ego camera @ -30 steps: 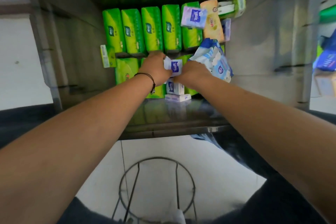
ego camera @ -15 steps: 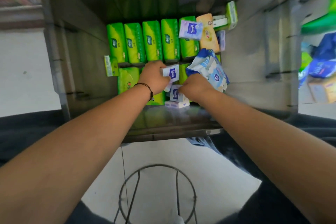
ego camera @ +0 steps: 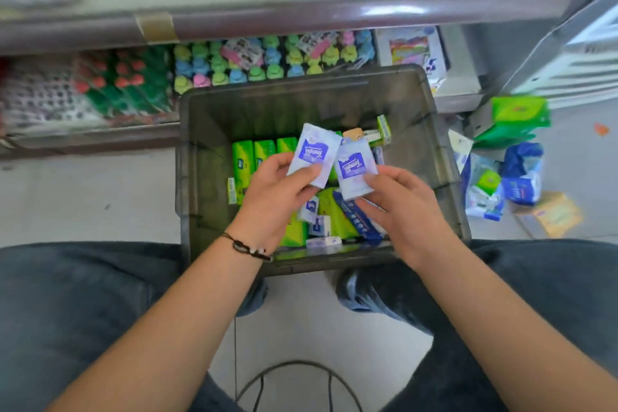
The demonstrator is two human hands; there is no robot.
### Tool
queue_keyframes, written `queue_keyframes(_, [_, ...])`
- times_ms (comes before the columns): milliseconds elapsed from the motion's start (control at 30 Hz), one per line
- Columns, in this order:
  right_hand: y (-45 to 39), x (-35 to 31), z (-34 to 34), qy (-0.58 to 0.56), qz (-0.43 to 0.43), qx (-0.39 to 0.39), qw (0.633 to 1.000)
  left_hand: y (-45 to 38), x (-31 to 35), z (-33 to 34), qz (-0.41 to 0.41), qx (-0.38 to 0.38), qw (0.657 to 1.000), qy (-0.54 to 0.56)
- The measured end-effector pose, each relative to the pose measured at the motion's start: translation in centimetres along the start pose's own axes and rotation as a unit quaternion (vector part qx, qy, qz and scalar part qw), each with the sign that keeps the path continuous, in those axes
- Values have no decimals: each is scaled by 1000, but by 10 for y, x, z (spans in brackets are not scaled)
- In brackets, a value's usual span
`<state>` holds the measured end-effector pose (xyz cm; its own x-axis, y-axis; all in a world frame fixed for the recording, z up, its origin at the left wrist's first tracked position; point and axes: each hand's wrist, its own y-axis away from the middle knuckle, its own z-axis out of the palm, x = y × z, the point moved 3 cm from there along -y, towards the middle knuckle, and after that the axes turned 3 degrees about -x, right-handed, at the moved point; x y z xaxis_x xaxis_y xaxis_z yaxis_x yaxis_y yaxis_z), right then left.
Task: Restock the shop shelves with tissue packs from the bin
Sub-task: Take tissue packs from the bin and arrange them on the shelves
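My left hand (ego camera: pixel 277 191) grips a small white pocket tissue pack with a purple label (ego camera: pixel 312 154), thumb across its lower front and fingers (ego camera: pixel 272 162) curled behind it. My right hand (ego camera: pixel 398 201) pinches a second white pocket tissue pack with a purple label (ego camera: pixel 352 167), thumb pressed on its lower right corner, the other fingers curled under it. The two packs are held side by side, just touching or nearly so, both tilted and raised above the dark translucent plastic bin (ego camera: pixel 444 157) that stands on the pale floor (ego camera: pixel 83 191) between my knees.

Inside the bin I see a row of bright green tissue packs (ego camera: pixel 252 157) standing on edge along the left, more green packs lying lower down, a few small white and purple packs (ego camera: pixel 321 227) near the front wall, and a blue and white wrapped bundle (ego camera: pixel 361 221) under my right hand. A thin dark cord bracelet (ego camera: pixel 245 247) sits on my left wrist.

Beyond the bin, the low shop shelf (ego camera: pixel 234 20) carries blurred rows of colourful small goods (ego camera: pixel 267 60). To the right of the bin a loose heap of green, blue and yellow packages (ego camera: pixel 511 174) lies on the floor. The top of a wire stool frame (ego camera: pixel 294 375) shows at the bottom edge, between my dark trouser legs.
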<state>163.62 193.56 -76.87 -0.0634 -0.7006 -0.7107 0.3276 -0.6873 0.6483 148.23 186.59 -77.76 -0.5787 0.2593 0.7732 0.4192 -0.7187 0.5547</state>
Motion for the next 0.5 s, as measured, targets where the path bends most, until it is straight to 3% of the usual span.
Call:
queue_keyframes(233, [98,-63,20,-89,-127,-63,986,103,80,38,141,-54,988,19])
queue_keyframes(500, [210,-160,37,-139,-315,-140,928,205,168,97,286,-137,947,47])
